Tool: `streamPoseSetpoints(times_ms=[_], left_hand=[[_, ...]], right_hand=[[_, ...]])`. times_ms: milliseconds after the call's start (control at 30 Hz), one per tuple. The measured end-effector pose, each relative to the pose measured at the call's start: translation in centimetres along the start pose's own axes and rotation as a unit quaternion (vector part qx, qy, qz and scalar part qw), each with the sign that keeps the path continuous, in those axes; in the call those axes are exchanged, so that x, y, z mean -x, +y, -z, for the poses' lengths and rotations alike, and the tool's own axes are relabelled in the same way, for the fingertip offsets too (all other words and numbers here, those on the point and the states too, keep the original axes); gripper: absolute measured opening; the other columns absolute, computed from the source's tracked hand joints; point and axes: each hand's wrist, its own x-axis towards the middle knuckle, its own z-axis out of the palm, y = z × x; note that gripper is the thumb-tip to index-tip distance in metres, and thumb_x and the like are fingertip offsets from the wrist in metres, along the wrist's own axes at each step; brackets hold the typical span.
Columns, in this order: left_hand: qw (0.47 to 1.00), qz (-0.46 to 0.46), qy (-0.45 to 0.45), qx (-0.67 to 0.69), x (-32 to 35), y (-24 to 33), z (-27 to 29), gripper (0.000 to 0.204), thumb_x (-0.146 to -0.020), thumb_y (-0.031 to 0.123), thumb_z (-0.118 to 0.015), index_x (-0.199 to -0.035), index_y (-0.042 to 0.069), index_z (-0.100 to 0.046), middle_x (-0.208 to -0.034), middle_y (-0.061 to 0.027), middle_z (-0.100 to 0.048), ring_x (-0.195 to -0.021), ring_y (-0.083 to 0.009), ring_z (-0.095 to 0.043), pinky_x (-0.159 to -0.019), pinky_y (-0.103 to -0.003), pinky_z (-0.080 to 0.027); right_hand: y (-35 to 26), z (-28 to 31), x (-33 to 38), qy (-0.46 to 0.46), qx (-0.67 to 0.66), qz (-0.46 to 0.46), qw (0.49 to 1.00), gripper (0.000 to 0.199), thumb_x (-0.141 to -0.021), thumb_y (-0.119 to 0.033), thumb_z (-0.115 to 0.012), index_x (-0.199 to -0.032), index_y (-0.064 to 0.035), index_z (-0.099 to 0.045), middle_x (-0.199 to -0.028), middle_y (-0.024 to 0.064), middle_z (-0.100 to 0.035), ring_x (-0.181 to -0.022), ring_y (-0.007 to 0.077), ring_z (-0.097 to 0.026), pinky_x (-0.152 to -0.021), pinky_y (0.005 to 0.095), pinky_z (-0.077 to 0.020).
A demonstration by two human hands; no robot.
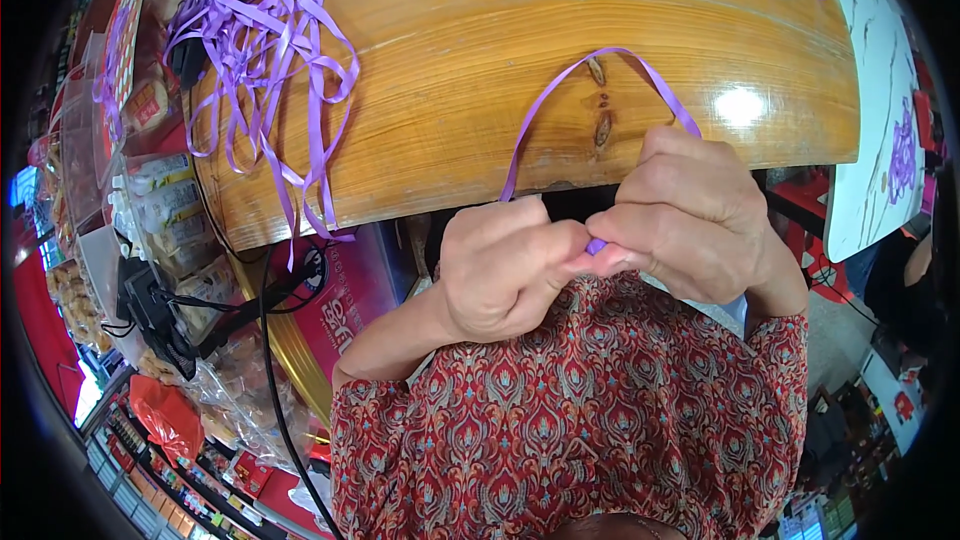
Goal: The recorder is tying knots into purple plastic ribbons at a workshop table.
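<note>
A purple ribbon [630, 52] arches over the near edge of the wooden table, running from one hand to the other. My left hand [503, 265] is closed on it, thumb and finger pinched together. My right hand [695, 215] grips the other side, its fingertips meeting those of the left. Between the fingertips a small purple bit of the ribbon shows; whether it is knotted there I cannot tell. Both hands are held just in front of the table edge, above my lap. A tangled heap of purple ribbon [262, 35] lies at the table's far left, several loops hanging over the edge.
The varnished wooden table [440, 120] spans the front. To its right stands a white marbled table [855, 210] with a purple ribbon bundle [903, 155]. At left are packaged goods [165, 205], a black cable [268, 360] and an orange-red plastic bag [165, 417].
</note>
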Motion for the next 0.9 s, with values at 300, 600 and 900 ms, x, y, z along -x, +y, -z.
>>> streamPoseSetpoints(times_ms=[300,600,900], left_hand=[[0.991,0.087,0.036,0.099,-1.1,0.0,0.7,0.016,-0.077,0.008,-0.071,-0.088,0.000,-0.063,-0.063,-0.0055,-0.051,-0.053,-0.0172,-0.046,-0.047,-0.029,-0.034],[0.995,0.072,0.034,0.055,-1.5,0.9,1.5,0.023,-0.073,0.010,-0.074,-0.091,0.000,-0.065,-0.061,-0.0043,-0.050,-0.053,-0.0170,-0.046,-0.047,-0.029,-0.034],[0.997,0.059,0.017,-0.051,-1.6,1.1,2.3,0.019,-0.074,0.012,-0.073,-0.089,0.001,-0.068,-0.058,-0.0049,-0.046,-0.045,-0.0166,-0.042,-0.041,-0.030,-0.031]], right_hand=[[0.2,0.0,0.1,0.037,-0.007,-0.069,0.997,0.034,-0.071,-0.023,-0.071,-0.099,-0.0028,-0.068,-0.076,0.0059,-0.061,-0.062,0.0185,-0.055,-0.053,0.0302,-0.0396],[0.6,-0.5,0.1,0.066,-0.011,-0.050,0.996,0.035,-0.062,-0.014,-0.076,-0.096,-0.0047,-0.070,-0.075,0.0045,-0.061,-0.060,0.0170,-0.055,-0.052,0.0266,-0.0392],[0.9,-0.7,-0.6,0.063,0.021,-0.017,0.998,0.038,-0.060,-0.015,-0.077,-0.093,0.0004,-0.068,-0.076,0.0080,-0.060,-0.059,0.0195,-0.054,-0.048,0.0286,-0.0394]])
